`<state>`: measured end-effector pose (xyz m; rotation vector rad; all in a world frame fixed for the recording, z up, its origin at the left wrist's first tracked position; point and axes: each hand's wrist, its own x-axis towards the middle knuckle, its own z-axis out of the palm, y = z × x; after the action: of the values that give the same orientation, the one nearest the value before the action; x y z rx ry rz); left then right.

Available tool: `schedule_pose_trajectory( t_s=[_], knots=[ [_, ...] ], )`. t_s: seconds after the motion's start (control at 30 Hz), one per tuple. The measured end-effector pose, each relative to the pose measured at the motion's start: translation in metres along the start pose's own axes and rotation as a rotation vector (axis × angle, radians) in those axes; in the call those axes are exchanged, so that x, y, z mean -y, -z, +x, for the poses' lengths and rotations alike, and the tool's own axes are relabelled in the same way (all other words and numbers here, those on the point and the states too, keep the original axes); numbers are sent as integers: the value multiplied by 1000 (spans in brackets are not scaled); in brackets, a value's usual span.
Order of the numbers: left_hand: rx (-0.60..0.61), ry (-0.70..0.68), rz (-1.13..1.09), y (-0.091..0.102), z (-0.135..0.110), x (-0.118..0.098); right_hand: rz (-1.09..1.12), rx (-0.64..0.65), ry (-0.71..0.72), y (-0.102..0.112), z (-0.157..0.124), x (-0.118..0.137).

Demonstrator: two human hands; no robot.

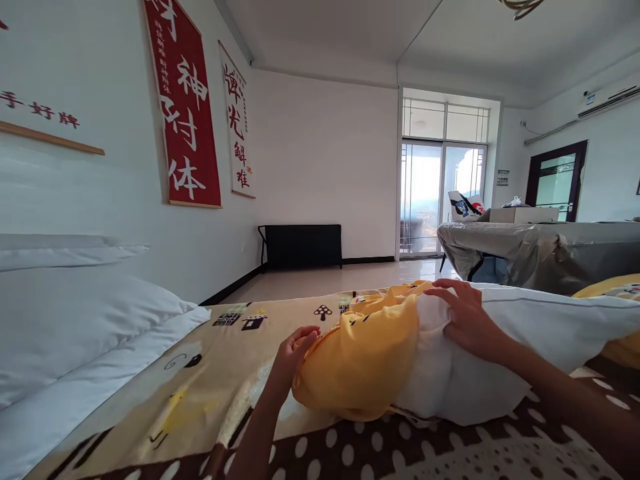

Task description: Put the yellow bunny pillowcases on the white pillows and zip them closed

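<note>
A yellow pillowcase point(363, 357) is bunched over the left end of a white pillow point(505, 327), which lies on a patterned bed sheet point(235, 360). At the far left end of the pillowcase, my left hand point(295, 353) is closed on its fabric, with some fingertips hidden behind it. My right hand point(465, 317) grips the white pillow just beside the pillowcase's gathered edge; its index finger reaches toward the yellow cloth. Most of the pillow, to the right, is uncovered.
White pillows point(90, 327) are stacked at the left. More yellow fabric point(610, 287) lies at the right edge. Beyond the bed stand a black folded panel point(303, 245) and a plastic-covered table point(505, 237) bearing a box point(524, 215).
</note>
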<state>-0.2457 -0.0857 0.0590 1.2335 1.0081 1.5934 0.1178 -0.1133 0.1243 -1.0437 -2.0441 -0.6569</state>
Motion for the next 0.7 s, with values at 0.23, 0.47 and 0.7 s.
schedule_pose_trajectory(
  t_s=[0.23, 0.47, 0.7],
  knots=[
    [316, -9, 232, -1, -22, -9, 199, -98, 97, -45, 41, 57],
    [238, 115, 257, 0, -20, 5, 231, 105, 163, -74, 79, 73],
    [-120, -136, 535, 5, -23, -13, 350, 287, 161, -99, 89, 91]
  ],
)
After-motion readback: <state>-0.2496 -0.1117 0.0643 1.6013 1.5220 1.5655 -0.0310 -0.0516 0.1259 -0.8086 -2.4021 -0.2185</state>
